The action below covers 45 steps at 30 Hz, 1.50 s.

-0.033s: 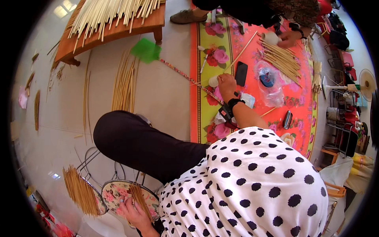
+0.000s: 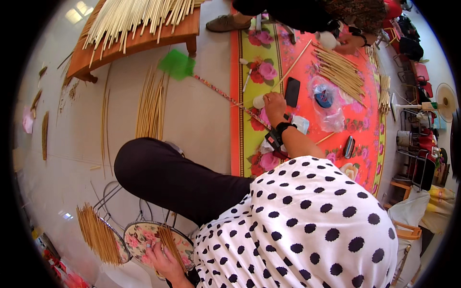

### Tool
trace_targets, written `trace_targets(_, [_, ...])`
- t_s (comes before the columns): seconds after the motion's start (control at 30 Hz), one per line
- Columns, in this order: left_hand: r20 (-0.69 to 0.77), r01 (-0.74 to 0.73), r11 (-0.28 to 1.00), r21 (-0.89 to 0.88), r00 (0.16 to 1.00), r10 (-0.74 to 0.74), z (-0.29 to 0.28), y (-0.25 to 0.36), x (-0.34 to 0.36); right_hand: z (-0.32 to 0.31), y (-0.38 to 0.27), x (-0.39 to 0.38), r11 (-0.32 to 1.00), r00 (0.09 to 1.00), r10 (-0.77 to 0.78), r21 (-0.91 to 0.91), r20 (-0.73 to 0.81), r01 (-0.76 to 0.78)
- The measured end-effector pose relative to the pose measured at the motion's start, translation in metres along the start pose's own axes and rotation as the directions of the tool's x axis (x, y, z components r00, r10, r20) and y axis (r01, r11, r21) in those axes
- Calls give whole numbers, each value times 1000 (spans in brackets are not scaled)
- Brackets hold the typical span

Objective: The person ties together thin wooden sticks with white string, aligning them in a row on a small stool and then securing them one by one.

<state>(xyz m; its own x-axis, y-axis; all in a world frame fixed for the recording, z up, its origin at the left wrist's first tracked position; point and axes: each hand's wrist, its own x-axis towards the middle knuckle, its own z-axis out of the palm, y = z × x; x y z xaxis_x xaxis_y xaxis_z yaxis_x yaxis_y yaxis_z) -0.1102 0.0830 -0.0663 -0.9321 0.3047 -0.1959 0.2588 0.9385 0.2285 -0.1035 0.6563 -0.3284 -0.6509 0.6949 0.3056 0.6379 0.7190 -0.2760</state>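
Here the right hand reaches out over the flowered mat, its fingers curled down around a pale round pad beside a black phone. Down at the lower edge, the left hand rests on a round floral fan on the floor, fingers pressed against a bundle of thin sticks; another bundle lies just beside the fan.

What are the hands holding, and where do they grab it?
The right hand pinches a small pale lump by its edge. The left hand grips thin sticks near their lower ends, over a floral fan.
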Motion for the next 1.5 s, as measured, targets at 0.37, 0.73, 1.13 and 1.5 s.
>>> trace_targets(0.37, [-114, 3, 1000, -15, 993, -5, -10, 20, 3, 12, -5, 3, 996, 998, -56, 67, -18, 57])
trace_targets(0.73, [-195, -28, 997, -73, 981, 13, 1, 2, -10, 11, -2, -7, 995, 997, -40, -89, -68, 34])
trace_targets(1.13, [-193, -10, 996, -84, 981, -6, 4, -6, -23, 5, -9, -3, 977, 997, 39, -212, 71, -23])
trace_targets(1.5, [-193, 16, 989, -149, 980, -45, -1, -5, -26, -26, -40, 56, 999, 989, 44, 8, -139, -43])
